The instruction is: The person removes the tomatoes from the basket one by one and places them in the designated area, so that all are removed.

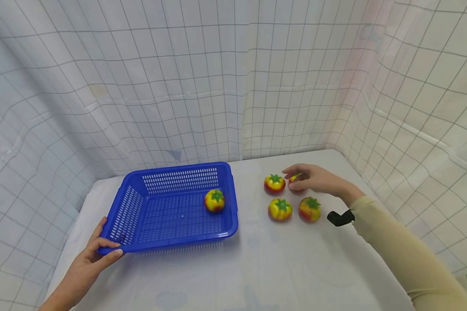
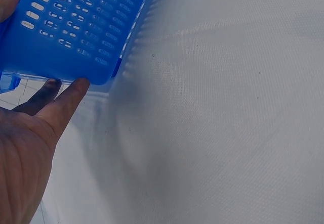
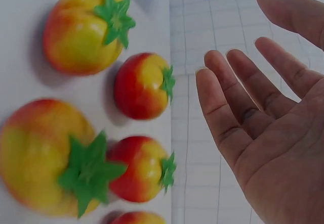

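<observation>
A blue plastic basket (image 1: 179, 246) with slotted walls stands on the left of the table. My left hand (image 1: 86, 264) grips its front left corner, thumb and fingers around the rim; the left wrist view catches its fingers (image 2: 66, 102) against the basket's edge. One red-and-yellow toy tomato (image 1: 214, 201) with a green star-shaped leaf lies inside, near the right wall. To the basket's right sit several more toy tomatoes (image 1: 280, 210). Above the back ones hovers my right hand (image 1: 315, 178), fingers spread loosely and holding nothing. It partly covers a back right tomato (image 1: 297, 179) in the head view.
A white cloth covers the table (image 1: 249, 272). White checked curtains (image 1: 202, 86) hang close behind the table and along both sides. A black strap piece (image 1: 340, 218) sticks out at the right wrist.
</observation>
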`<state>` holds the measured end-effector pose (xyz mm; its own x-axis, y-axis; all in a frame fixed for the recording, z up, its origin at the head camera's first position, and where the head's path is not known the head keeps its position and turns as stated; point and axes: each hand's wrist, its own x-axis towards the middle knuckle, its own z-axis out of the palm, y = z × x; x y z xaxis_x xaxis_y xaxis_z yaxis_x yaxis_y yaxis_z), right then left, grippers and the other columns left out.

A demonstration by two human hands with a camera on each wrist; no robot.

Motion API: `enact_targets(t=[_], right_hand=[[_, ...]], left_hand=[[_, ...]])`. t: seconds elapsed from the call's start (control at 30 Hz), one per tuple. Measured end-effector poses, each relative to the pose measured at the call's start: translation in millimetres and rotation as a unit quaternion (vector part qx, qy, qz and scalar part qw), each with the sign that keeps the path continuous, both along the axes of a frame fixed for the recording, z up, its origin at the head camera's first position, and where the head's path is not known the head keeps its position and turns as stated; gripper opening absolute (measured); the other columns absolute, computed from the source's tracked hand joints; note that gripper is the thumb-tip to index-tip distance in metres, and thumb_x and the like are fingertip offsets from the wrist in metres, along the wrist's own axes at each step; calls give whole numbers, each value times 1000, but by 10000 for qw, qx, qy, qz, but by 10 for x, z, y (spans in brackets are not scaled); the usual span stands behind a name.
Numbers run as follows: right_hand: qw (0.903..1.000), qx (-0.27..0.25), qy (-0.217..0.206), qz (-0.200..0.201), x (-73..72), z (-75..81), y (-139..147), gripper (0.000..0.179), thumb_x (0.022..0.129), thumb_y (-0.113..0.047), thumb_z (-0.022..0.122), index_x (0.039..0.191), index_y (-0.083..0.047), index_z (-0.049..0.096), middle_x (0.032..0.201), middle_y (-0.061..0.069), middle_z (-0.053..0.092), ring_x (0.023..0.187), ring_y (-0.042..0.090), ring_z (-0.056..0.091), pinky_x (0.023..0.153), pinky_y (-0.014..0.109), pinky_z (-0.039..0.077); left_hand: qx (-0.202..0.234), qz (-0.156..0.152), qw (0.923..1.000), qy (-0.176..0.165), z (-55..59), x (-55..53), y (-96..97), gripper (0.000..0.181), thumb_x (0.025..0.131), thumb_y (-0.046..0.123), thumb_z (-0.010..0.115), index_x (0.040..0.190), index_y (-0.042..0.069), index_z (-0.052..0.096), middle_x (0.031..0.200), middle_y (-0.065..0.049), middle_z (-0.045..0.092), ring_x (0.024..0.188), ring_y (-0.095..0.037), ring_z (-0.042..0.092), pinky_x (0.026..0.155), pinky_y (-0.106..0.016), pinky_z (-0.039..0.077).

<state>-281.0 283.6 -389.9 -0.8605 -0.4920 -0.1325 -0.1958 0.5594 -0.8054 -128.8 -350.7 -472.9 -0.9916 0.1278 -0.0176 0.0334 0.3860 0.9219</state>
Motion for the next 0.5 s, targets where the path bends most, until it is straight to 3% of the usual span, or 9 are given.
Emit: enact_targets(t=[0.13, 0.5], right_hand=[[9997, -74, 14, 227, -61, 65, -235, 48, 96, -37, 72, 141, -30, 57, 140, 8, 60, 119, 20, 61, 102, 47, 47], [9968, 6, 191, 780, -209, 209, -938, 52, 93, -41, 75, 140, -33, 56, 134, -9, 61, 119, 12, 62, 99, 40, 51]], left_hand=[[19, 5, 10000, -2, -4, 8, -10, 27, 107, 16, 56, 122, -5, 51, 165, 24, -19, 141, -68, -1, 86, -3, 39], [-73, 46, 10000, -22, 13, 8, 4, 27, 107, 18, 57, 122, -4, 52, 165, 25, -18, 142, -67, 0, 85, -3, 39]])
